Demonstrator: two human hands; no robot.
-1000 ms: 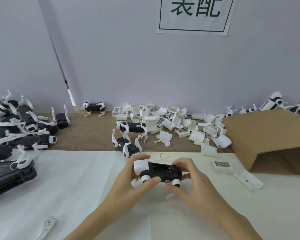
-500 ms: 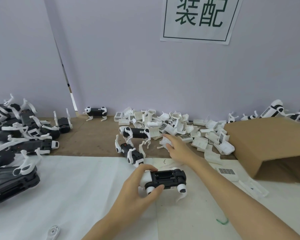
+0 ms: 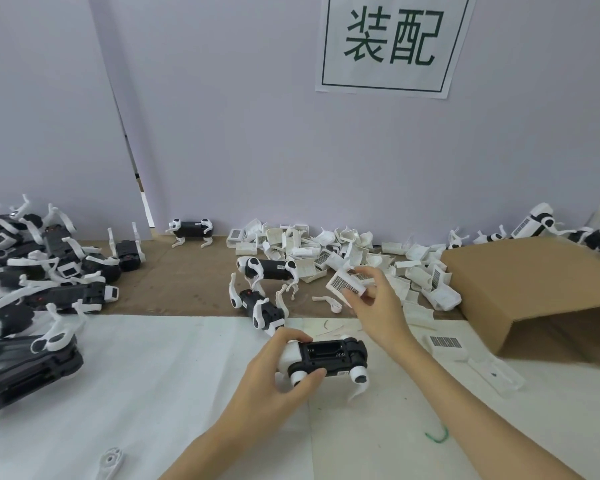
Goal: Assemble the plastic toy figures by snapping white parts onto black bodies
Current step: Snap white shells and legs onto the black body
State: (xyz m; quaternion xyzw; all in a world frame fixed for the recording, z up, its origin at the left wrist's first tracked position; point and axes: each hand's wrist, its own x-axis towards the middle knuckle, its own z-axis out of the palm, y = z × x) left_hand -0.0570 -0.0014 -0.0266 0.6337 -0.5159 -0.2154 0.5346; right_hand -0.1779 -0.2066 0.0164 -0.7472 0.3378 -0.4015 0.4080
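My left hand (image 3: pixel 274 375) grips a black toy body (image 3: pixel 329 356) with white leg joints, held belly-up just above the white sheet so that its open compartment faces me. My right hand (image 3: pixel 378 306) is raised above and behind it and pinches a white cover part (image 3: pixel 343 284) with a barcode label. Behind the right hand lies the heap of loose white cover parts (image 3: pixel 326 247) on the brown mat.
Two black-and-white toy dogs (image 3: pixel 267 268) lie near the mat's front edge, and a third one (image 3: pixel 191 228) stands by the wall. A pile of figures (image 3: pixel 32 271) fills the left side. An open cardboard box (image 3: pixel 534 278) lies at the right. A loose white leg (image 3: pixel 110 464) rests at the bottom left.
My right hand let go of the black body, reached back to the heap of white parts and lifted one cover off it. The left hand kept hold of the body.
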